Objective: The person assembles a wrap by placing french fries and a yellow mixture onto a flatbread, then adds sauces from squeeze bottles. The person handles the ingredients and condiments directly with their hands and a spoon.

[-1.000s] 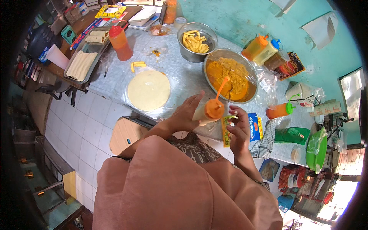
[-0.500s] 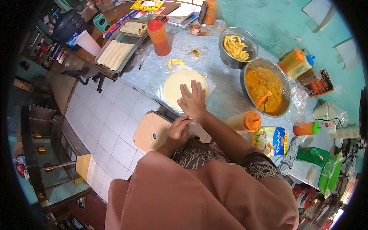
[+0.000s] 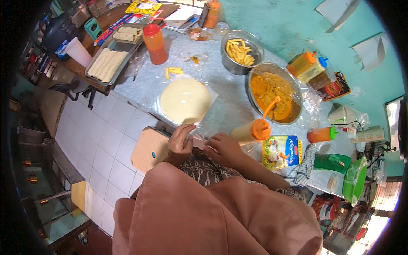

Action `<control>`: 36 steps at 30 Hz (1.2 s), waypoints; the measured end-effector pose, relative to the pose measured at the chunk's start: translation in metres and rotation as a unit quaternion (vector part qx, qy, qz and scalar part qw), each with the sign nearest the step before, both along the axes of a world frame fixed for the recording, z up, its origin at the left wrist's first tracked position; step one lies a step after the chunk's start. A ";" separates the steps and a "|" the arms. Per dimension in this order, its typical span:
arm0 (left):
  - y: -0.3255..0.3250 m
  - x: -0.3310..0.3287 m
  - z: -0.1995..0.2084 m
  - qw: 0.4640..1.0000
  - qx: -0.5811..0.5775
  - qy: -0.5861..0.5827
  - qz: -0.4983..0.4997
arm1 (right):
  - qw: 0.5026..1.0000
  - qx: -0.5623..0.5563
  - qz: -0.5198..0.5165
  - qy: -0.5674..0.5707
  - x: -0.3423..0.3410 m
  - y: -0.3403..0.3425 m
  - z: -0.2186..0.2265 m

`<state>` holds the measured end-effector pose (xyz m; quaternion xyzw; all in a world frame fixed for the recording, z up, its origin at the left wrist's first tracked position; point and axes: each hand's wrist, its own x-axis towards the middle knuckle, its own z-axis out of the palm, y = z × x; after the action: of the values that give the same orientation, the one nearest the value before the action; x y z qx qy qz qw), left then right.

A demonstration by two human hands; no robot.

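Note:
A round stack of pale flatbread wrappers [image 3: 185, 101] lies on a clear plastic sheet near the table's front edge. My left hand [image 3: 180, 143] is at that edge, just below the stack, its fingers loosely bent with nothing visible in them. To its right, my right hand [image 3: 225, 148] hovers low by the edge, fingers slightly curled and apart, holding nothing I can see. A squeeze bottle with an orange cap [image 3: 250, 131] lies beyond the right hand. Several fries [image 3: 173, 71] rest just behind the stack.
A bowl of fries [image 3: 240, 51] and a large bowl of orange filling [image 3: 272, 91] stand at the right. Filled rolls sit in a tray [image 3: 112, 78] at the left, beside a red-capped bottle [image 3: 155, 44]. A mayonnaise pouch [image 3: 278, 153] lies right; a wooden-topped stool [image 3: 146, 153] stands below.
My right hand has lifted off the flatbread wrappers and drawn back toward me to the table edge. My left hand's fingers have loosened. The whole view has shifted slightly.

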<state>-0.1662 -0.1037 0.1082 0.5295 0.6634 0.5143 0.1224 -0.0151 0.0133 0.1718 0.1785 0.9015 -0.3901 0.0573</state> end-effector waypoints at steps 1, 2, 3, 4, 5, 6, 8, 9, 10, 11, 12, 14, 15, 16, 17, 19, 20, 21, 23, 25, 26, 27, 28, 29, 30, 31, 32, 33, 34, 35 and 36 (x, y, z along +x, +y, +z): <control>0.009 0.006 0.000 1.000 0.007 0.005 -0.030 | 0.992 0.042 -0.011 0.122 0.028 0.007 0.021; 0.010 0.011 -0.001 0.999 0.012 0.011 -0.049 | 0.966 0.080 -0.011 0.246 0.053 0.011 0.038; 0.018 0.021 0.002 0.996 0.015 0.011 -0.086 | 0.930 0.094 -0.091 0.344 0.074 0.012 0.050; 0.027 0.035 0.003 0.993 0.018 0.011 -0.118 | 0.890 0.138 -0.179 0.397 0.090 0.014 0.044; 0.036 0.048 0.003 0.989 0.020 0.012 -0.149 | 0.865 0.148 -0.224 0.423 0.101 0.021 0.042; 0.046 0.057 0.006 0.986 0.022 0.006 -0.163 | 0.858 0.190 -0.250 0.406 0.105 0.026 0.041; 0.070 0.076 0.003 0.980 0.026 -0.003 -0.196 | 0.862 0.239 -0.265 0.360 0.102 0.036 0.037; 0.082 0.084 0.000 0.980 0.048 -0.007 -0.192 | 0.875 0.245 -0.256 0.329 0.096 0.036 0.037; 0.093 0.092 -0.003 0.980 0.070 -0.010 -0.188 | 0.890 0.263 -0.234 0.291 0.094 0.038 0.035; 0.102 0.097 -0.007 0.979 0.091 -0.012 -0.183 | 0.894 0.259 -0.238 0.276 0.089 0.039 0.034; 0.109 0.102 -0.013 0.976 0.108 -0.020 -0.187 | 0.897 0.256 -0.248 0.260 0.084 0.040 0.033; 0.120 0.106 -0.024 0.972 0.140 -0.027 -0.189 | 0.899 0.226 -0.261 0.268 0.074 0.042 0.027; 0.123 0.108 -0.024 0.976 0.132 -0.003 -0.175 | 0.896 0.203 -0.272 0.285 0.072 0.045 0.024; 0.124 0.110 -0.021 0.978 0.128 0.020 -0.165 | 0.890 0.183 -0.287 0.303 0.072 0.046 0.022; 0.123 0.112 -0.018 0.979 0.124 0.043 -0.157 | 0.888 0.225 -0.275 0.290 0.071 0.046 0.020; 0.123 0.113 -0.013 0.979 0.122 0.088 -0.141 | 0.880 0.309 -0.251 0.258 0.070 0.048 0.016; 0.125 0.114 -0.012 0.978 0.121 0.109 -0.131 | 0.869 0.341 -0.251 0.256 0.070 0.050 0.016; 0.127 0.112 -0.016 0.977 0.121 0.113 -0.136 | 0.859 0.368 -0.246 0.257 0.066 0.051 0.017; 0.135 0.113 -0.023 0.973 0.127 0.118 -0.151 | 0.848 0.395 -0.248 0.250 0.065 0.055 0.020; 0.136 0.109 -0.016 0.977 0.137 0.028 -0.158 | 0.847 0.394 -0.260 0.243 0.064 0.061 0.021; 0.138 0.108 -0.021 0.977 0.123 0.015 -0.176 | 0.839 0.395 -0.260 0.268 0.061 0.066 0.019; 0.141 0.106 -0.029 0.976 0.109 0.003 -0.189 | 0.844 0.385 -0.246 0.282 0.062 0.069 0.016; 0.145 0.102 -0.037 0.975 0.096 -0.007 -0.201 | 0.848 0.374 -0.230 0.297 0.062 0.073 0.012; 0.148 0.098 -0.045 0.969 0.082 -0.019 -0.234 | 0.851 0.364 -0.213 0.313 0.062 0.077 0.010; 0.150 0.094 -0.046 0.962 0.066 -0.034 -0.264 | 0.858 0.346 -0.188 0.329 0.062 0.081 0.010; 0.152 0.089 -0.048 0.954 0.050 -0.047 -0.292 | 0.864 0.327 -0.162 0.346 0.063 0.086 0.012; 0.153 0.085 -0.048 0.948 0.048 -0.051 -0.309 | 0.869 0.307 -0.134 0.363 0.063 0.090 0.015; 0.153 0.084 -0.029 0.941 0.044 -0.057 -0.330 | 0.879 0.279 -0.125 0.366 0.067 0.094 0.016; 0.153 0.081 -0.008 0.935 0.042 -0.063 -0.345 | 0.888 0.249 -0.110 0.370 0.070 0.097 0.019; 0.153 0.079 0.010 0.925 0.023 -0.068 -0.372 | 0.897 0.218 -0.095 0.371 0.072 0.099 0.024; 0.153 0.078 0.028 0.915 0.003 -0.073 -0.398 | 0.898 0.196 -0.087 0.385 0.073 0.100 0.032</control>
<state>-0.0887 0.0489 0.1361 0.7113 0.3857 0.4618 0.3633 0.0578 0.1135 0.2036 0.0997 0.8922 -0.2474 -0.3644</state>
